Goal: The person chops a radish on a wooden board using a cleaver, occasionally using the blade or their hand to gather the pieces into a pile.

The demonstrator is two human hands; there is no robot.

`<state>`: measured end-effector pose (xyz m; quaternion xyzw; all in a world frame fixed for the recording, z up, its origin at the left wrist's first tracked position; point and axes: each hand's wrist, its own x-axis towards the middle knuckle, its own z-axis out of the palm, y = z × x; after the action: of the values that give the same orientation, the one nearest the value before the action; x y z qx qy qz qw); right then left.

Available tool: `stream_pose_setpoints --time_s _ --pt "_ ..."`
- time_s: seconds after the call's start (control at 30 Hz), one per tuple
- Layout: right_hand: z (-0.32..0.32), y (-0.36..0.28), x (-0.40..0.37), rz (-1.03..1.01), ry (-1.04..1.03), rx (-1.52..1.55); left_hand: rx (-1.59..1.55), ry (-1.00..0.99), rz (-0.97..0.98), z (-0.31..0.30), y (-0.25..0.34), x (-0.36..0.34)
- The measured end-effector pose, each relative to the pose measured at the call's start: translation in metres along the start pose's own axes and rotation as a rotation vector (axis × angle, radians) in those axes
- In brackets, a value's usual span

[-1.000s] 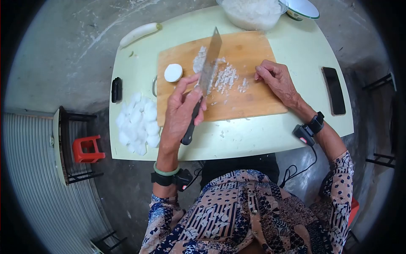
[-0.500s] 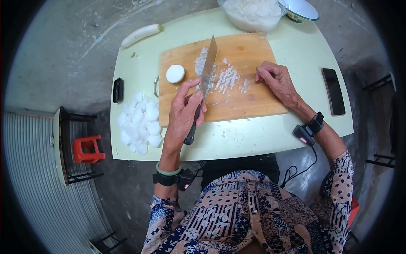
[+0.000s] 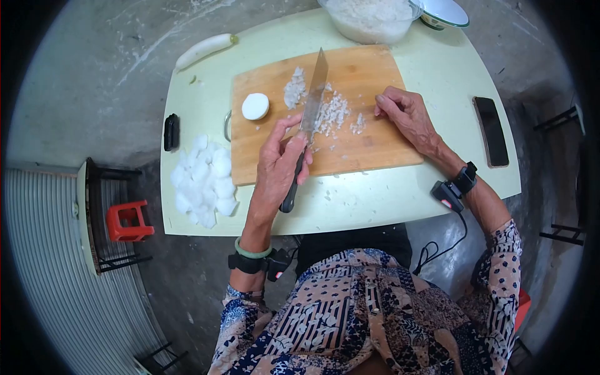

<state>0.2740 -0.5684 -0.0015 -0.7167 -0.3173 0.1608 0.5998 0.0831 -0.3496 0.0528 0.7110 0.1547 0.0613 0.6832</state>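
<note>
My left hand (image 3: 281, 156) is closed on a cleaver-like knife (image 3: 314, 94), holding it by the black handle and the base of the blade, over the wooden board (image 3: 375, 147). Chopped white bits (image 3: 332, 114) lie right of the blade, and a flatter white heap (image 3: 294, 89) lies left of it. A cut round white piece (image 3: 255, 107) rests at the board's left. My right hand (image 3: 406, 115) is at the board's right side with its fingers curled; whether anything is between them is hidden.
White slices (image 3: 203, 181) are piled left of the board. A whole white radish (image 3: 206, 51) lies at the back left. Behind the board stand a glass bowl of white shreds (image 3: 372, 19) and a dish (image 3: 445, 14). A phone (image 3: 492, 131) lies right, a black object (image 3: 172, 132) left.
My left hand and the knife have shifted slightly right across the board, uncovering more of the left heap. My right hand has hardly moved.
</note>
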Motion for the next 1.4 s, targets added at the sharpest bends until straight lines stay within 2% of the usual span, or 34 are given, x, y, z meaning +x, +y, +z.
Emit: stream_pose_setpoints --time_s 0.2,0.3,0.47,0.6,0.8,0.87,0.97,1.2,1.27,1.4 --pt "0.000 0.002 0.001 -0.002 0.002 -0.019 -0.122 0.049 0.021 0.015 0.004 -0.006" --pt "-0.001 0.005 0.001 -0.026 0.001 -0.007 -0.029 0.064 0.054 0.018 -0.005 -0.002" --pt "-0.001 0.001 0.000 -0.002 0.004 -0.030 -0.104 0.115 0.070 0.017 0.005 -0.007" --pt "-0.001 0.003 0.001 -0.018 0.007 -0.040 0.000 0.080 0.072 0.013 -0.005 0.001" --pt "0.000 -0.003 0.000 -0.007 -0.001 -0.011 -0.062 0.126 0.078 0.020 -0.003 -0.006" --pt "0.000 -0.002 0.000 -0.002 -0.002 -0.002 -0.022 0.074 0.064 0.015 -0.008 0.000" --pt "0.000 0.001 0.000 0.006 0.005 0.022 -0.067 0.101 0.033 0.016 0.008 -0.006" --pt "-0.001 0.001 0.001 -0.020 0.011 -0.015 -0.021 0.077 0.019 0.010 0.005 0.000" --pt "-0.001 0.000 0.000 -0.014 0.021 -0.032 -0.124 0.085 0.023 0.009 0.009 -0.004" --pt "0.000 -0.002 0.000 -0.020 0.033 -0.036 -0.038 0.084 0.047 0.004 -0.006 0.002"
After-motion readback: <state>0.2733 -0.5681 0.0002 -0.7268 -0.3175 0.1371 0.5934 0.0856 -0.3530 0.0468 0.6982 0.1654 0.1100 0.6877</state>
